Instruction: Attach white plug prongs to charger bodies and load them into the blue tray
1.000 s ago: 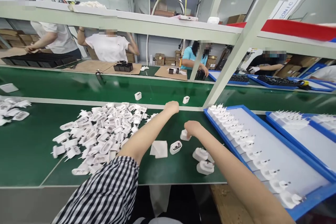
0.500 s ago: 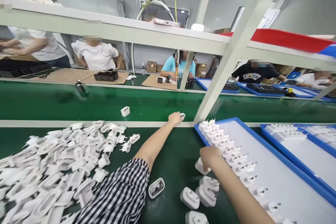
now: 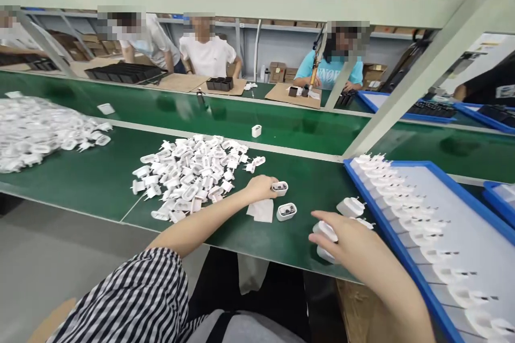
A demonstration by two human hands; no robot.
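Observation:
My left hand holds a white oval charger housing at its end, its open top showing dark parts inside. Just below it, a similar filled housing stands on the green bench, beside a scrap of white paper. My right hand has thumb and forefinger spread around a white plug charger; whether they touch it I cannot tell. Another charger with metal pins lies just beyond that hand. A heap of white plug shells lies left of my left hand.
A blue-rimmed tray with a row of white chargers stands on the right. One housing sits on the green belt beyond the bench. A slanting post rises near the tray. Several people work across the belt.
My left hand has drawn back from the belt's edge to the bench with the housing. My right hand's fingers have spread among the chargers. The view has tilted down and turned left.

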